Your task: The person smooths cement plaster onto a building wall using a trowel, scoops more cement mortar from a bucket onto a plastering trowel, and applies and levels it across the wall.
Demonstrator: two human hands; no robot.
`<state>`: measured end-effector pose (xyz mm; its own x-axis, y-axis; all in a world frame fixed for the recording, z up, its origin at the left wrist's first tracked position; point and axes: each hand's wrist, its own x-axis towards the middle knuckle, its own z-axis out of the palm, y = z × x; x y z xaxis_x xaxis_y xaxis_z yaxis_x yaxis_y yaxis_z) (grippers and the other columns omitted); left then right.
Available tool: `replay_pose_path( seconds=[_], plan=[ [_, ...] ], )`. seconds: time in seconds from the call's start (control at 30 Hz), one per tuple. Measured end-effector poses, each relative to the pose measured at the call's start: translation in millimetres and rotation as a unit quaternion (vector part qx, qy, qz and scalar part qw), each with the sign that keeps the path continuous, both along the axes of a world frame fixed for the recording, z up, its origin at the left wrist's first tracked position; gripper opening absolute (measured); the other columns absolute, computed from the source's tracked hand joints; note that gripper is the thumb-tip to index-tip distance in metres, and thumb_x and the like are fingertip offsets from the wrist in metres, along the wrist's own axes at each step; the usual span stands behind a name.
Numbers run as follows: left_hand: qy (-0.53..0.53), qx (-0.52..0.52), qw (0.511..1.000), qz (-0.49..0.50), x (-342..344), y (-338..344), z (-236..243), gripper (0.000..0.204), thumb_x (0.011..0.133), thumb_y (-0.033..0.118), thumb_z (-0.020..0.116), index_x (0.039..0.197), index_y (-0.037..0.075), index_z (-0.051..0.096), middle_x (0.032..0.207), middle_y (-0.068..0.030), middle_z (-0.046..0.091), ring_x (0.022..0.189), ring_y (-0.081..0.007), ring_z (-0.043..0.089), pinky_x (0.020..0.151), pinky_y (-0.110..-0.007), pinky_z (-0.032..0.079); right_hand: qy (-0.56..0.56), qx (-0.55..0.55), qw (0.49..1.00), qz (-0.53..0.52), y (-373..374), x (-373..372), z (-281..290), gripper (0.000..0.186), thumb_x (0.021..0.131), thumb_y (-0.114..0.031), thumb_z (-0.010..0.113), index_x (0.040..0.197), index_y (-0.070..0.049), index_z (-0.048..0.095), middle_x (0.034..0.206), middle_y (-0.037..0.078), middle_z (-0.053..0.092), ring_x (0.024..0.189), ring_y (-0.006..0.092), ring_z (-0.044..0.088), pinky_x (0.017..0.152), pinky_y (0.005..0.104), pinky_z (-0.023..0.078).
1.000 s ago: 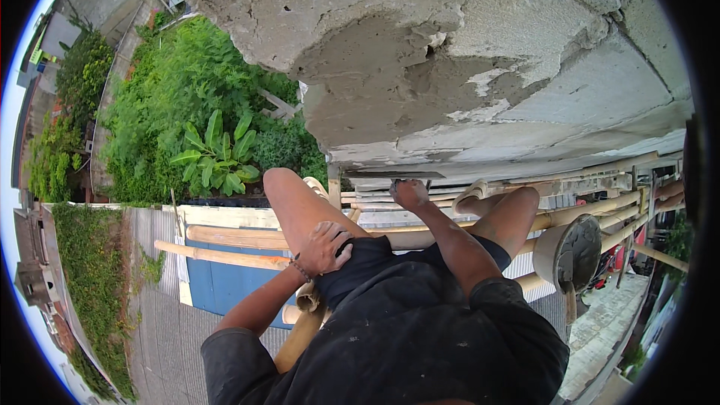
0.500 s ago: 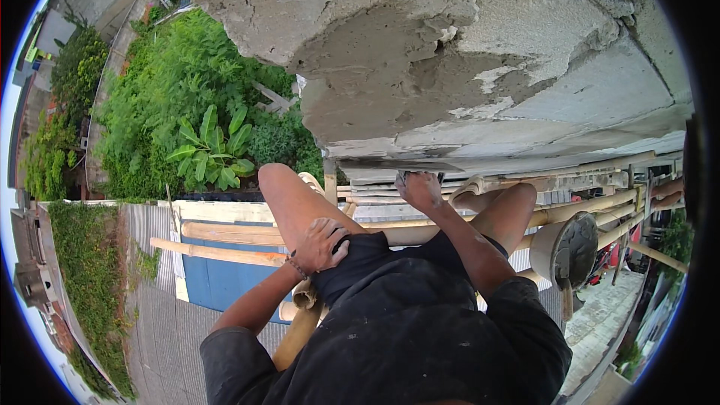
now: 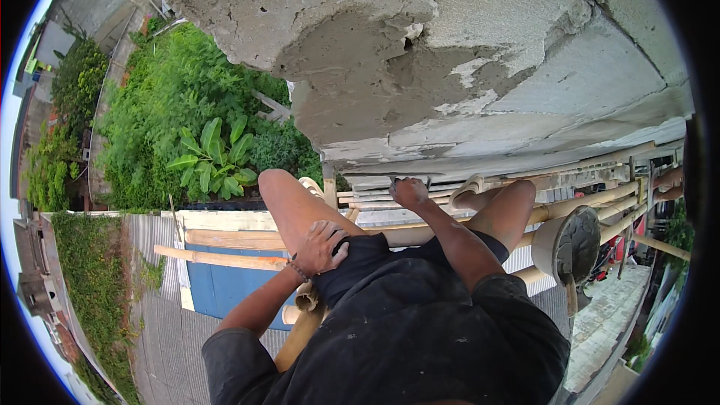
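My right hand point(image 3: 409, 193) grips a flat steel trowel point(image 3: 371, 178), whose blade lies against the lower part of a plastered concrete wall point(image 3: 480, 7); its handle is mostly hidden by my fingers. Darker, rough patches of mortar point(image 3: 352, 90) mark the wall above it. On my bare left thigh, by the hem of my dark shorts, rests my left hand point(image 3: 322, 246), fingers apart and dusted grey, holding nothing. To my right stands a round container point(image 3: 571, 247) with wet grey mortar inside and a stick-like handle point(image 3: 571, 298) at its lower edge.
Bamboo scaffold poles point(image 3: 217, 253) run beneath me and off to the right. Far below lie a corrugated roof point(image 3: 150, 307), a blue panel point(image 3: 232, 285) and dense greenery point(image 3: 172, 90). What looks like another person's limb point(image 3: 667, 187) shows at the right rim.
My right hand with the trowel shifted a little right and up, then back left. The view has shifted slightly across the wall. My left hand stayed on my thigh.
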<state>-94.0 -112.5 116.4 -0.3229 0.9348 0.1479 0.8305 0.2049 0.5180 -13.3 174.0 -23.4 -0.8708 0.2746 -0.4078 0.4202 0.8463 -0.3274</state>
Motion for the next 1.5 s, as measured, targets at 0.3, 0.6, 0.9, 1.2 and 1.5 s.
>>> replay_pose_path(
  seconds=[0.3, 0.6, 0.9, 1.2, 1.5],
  plan=[
    [-0.003, -0.006, 1.0, -0.011, 6, 22, 3, 0.02, 0.075, 0.015, 0.063, 0.093, 0.006, 0.063, 0.092, -0.0121, 0.057, 0.089, -0.0319, 0.054, 0.081, -0.042, 0.041, 0.008, 0.109, 0.991, 0.072, 22, 1, 23, 0.023, 0.079, -0.028, 0.058, 0.08, -0.008, 0.068, 0.083, 0.014, 0.069, 0.083, 0.0301, 0.067, 0.075, 0.0427, 0.05],
    [-0.04, -0.182, 0.982, 0.023, 18, 11, 32, 0.031, 0.088, 0.027, 0.055, 0.111, 0.007, 0.061, 0.115, -0.0233, 0.056, 0.113, -0.0439, 0.047, 0.101, -0.053, 0.031, 0.194, 0.078, 0.977, -0.04, 20, 43, 67, 0.031, 0.081, -0.036, 0.056, 0.079, -0.005, 0.063, 0.079, 0.015, 0.064, 0.079, 0.031, 0.064, 0.072, 0.0424, 0.051],
    [-0.003, -0.191, 0.98, -0.054, 9, 7, 35, 0.04, 0.093, 0.031, 0.047, 0.124, 0.006, 0.052, 0.12, -0.0299, 0.054, 0.115, -0.0471, 0.047, 0.104, -0.055, 0.029, 0.053, 0.001, 0.996, -0.076, 20, 106, 32, 0.039, 0.088, -0.038, 0.05, 0.078, -0.003, 0.064, 0.078, 0.018, 0.064, 0.084, 0.0342, 0.063, 0.075, 0.0436, 0.051],
    [-0.06, -0.218, 0.974, -0.003, 19, 22, 65, 0.038, 0.093, 0.03, 0.048, 0.121, 0.005, 0.053, 0.117, -0.0306, 0.053, 0.111, -0.0483, 0.047, 0.099, -0.053, 0.033, 0.103, -0.002, 0.988, -0.113, 19, 88, -62, 0.038, 0.085, -0.039, 0.051, 0.076, -0.005, 0.062, 0.074, 0.018, 0.063, 0.072, 0.0371, 0.063, 0.07, 0.0479, 0.051],
    [0.007, -0.031, 0.999, -0.019, 17, 14, 7, 0.031, 0.091, 0.025, 0.05, 0.113, 0.004, 0.056, 0.106, -0.0266, 0.056, 0.1, -0.0467, 0.05, 0.091, -0.052, 0.037, 0.089, 0.012, 0.988, -0.123, 30, 97, -144, 0.037, 0.083, -0.036, 0.052, 0.086, -0.001, 0.063, 0.081, 0.02, 0.064, 0.077, 0.0377, 0.063, 0.071, 0.0486, 0.052]
  ],
)
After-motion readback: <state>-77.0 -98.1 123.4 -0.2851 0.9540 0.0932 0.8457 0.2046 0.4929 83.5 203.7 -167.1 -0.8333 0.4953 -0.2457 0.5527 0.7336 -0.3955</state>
